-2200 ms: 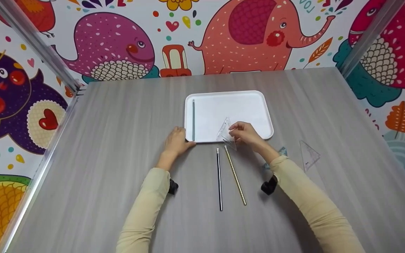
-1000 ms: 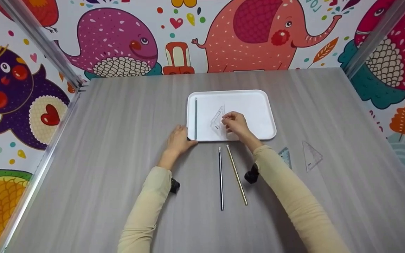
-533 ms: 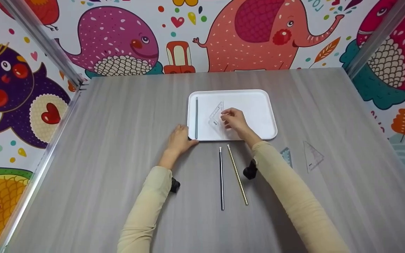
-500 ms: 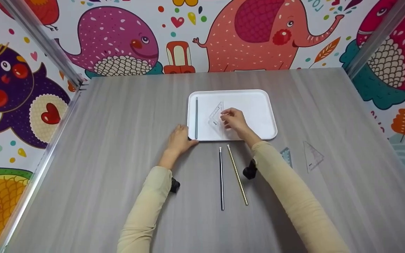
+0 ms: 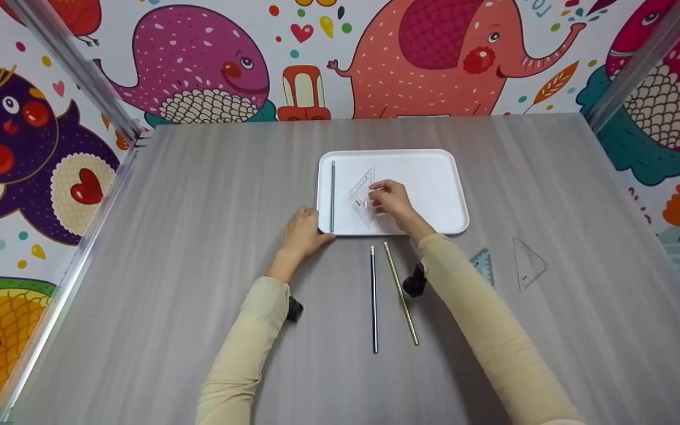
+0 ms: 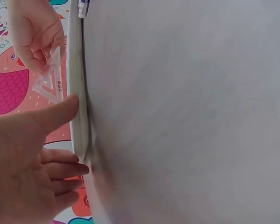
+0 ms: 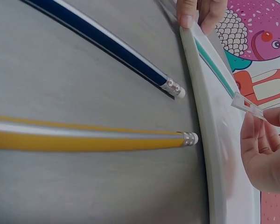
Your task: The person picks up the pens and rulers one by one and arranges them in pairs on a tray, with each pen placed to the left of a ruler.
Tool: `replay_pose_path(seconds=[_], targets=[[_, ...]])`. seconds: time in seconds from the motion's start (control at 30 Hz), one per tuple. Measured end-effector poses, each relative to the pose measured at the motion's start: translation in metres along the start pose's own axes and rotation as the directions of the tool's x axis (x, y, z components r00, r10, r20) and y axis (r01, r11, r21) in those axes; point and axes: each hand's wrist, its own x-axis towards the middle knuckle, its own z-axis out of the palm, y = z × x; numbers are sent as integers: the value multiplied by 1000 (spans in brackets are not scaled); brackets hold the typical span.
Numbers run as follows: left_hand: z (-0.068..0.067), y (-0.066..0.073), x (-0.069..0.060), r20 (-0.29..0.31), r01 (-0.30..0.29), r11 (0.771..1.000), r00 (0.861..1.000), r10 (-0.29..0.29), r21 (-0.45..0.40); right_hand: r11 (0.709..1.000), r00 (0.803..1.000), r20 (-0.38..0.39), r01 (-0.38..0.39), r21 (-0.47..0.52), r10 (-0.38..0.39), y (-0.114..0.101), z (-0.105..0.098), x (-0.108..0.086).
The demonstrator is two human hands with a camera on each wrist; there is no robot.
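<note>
One clear triangle (image 5: 358, 202) is pinched over the tray (image 5: 431, 180) between fingers of the right hand (image 5: 394, 200), while spread fingers of the left hand (image 5: 303, 232) rest against the tray's corner (presumably steadying it).

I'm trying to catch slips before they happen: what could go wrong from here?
The fingers of the right hand pinch the clear set square near an edge, so it might tilt or slip. If it drops leftward, it could land on the green pencil in the tray. The black wrist camera looks close to the gold pencil and may nudge it.
</note>
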Motion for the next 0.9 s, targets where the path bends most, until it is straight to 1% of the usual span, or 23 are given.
replay_pose_path(seconds=[0.27,0.37,0.5,0.7,0.9], targets=[[0,1,1,-23,-16,999,1000,17,31,1000,1000,14,-15,7,15,1,8,4],[0,2,1,-29,-15,1000,999,15,23,1000,1000,18,-18,9,18,1,11,5],[-2,2,1,-17,-13,1000,1000,14,21,1000,999,26,-31,0,31,1,14,6],[-2,3,-1,-3,-10,999,1000,10,36,998,998,44,-39,-45,41,1,17,5],[-2,3,1,2,-17,999,1000,17,30,998,999,25,-40,-54,41,0,18,6]])
